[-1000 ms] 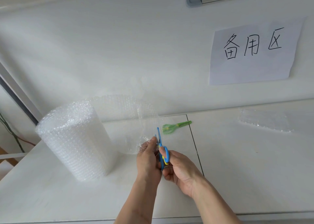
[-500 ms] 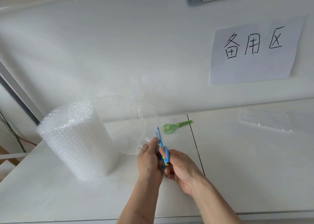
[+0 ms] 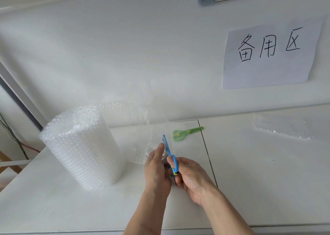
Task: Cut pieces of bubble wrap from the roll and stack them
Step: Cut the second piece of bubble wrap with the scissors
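Observation:
A fat roll of bubble wrap (image 3: 80,147) stands upright on the left of the white table (image 3: 53,204). Its loose sheet (image 3: 141,127) curves behind and to the right, down to my hands. My left hand (image 3: 156,168) pinches the sheet's lower edge. My right hand (image 3: 191,176) grips blue scissors (image 3: 168,154), whose blades point up and away at the sheet's edge beside my left thumb. A cut piece of bubble wrap (image 3: 282,127) lies flat at the far right.
Green scissors (image 3: 185,132) lie on the table behind my hands, near a seam (image 3: 207,151) between two tabletops. A paper sign (image 3: 269,54) with handwriting hangs on the white wall. Cables (image 3: 16,138) run down at the far left.
The blue scissors' blades have opened slightly at the sheet's edge. Both hands stay almost in the same place.

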